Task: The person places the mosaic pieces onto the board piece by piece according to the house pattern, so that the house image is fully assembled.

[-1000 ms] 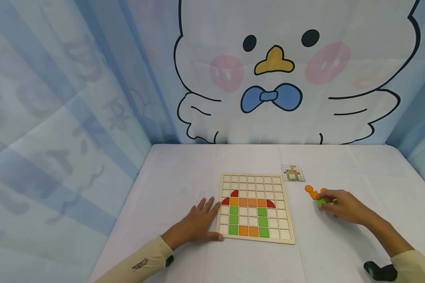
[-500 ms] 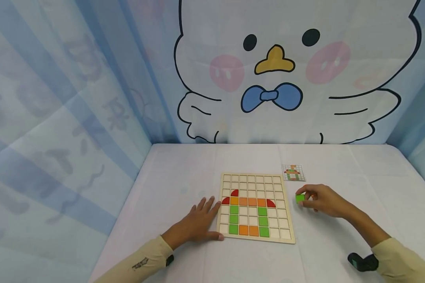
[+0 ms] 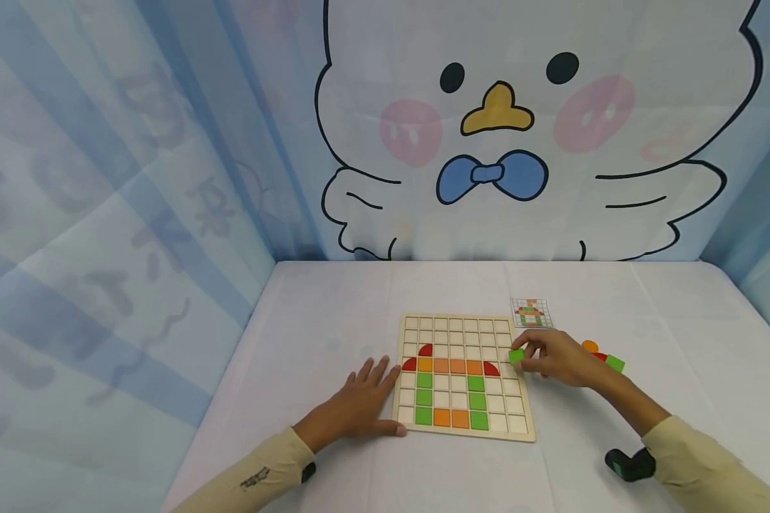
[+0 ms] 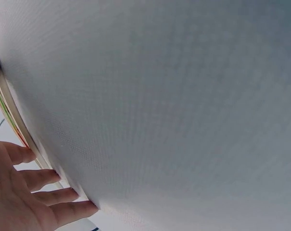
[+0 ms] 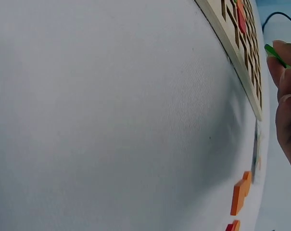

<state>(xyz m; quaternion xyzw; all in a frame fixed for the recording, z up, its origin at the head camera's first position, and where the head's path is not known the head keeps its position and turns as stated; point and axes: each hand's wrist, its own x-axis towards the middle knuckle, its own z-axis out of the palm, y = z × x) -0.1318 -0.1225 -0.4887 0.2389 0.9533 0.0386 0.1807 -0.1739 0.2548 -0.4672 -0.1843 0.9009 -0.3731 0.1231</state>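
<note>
A wooden grid board (image 3: 495, 405) lies on the white table. Its cells hold green squares (image 3: 477, 402), orange squares (image 3: 457, 366) and red quarter-rounds (image 3: 490, 369). Along the board's left edge my left hand (image 3: 354, 406) lies with fingers spread, its fingertips and thumb at the rim. Thumb and fingers of my right hand (image 3: 555, 356) pinch a small green square tile (image 3: 516, 354) at the board's right border. The right wrist view shows that green tile (image 5: 274, 54) edge-on, raised above the board.
A small pattern card (image 3: 531, 313) lies beyond the board's top right corner. Right of my right hand are loose pieces: an orange round (image 3: 589, 346), a green square (image 3: 614, 363) and a red piece (image 3: 599, 356), partly covered by the hand. A printed curtain (image 3: 488, 228) hangs behind the table.
My right hand has picked up the green tile from the loose pieces and carried it left to the board's right border. My left hand has stayed in place.
</note>
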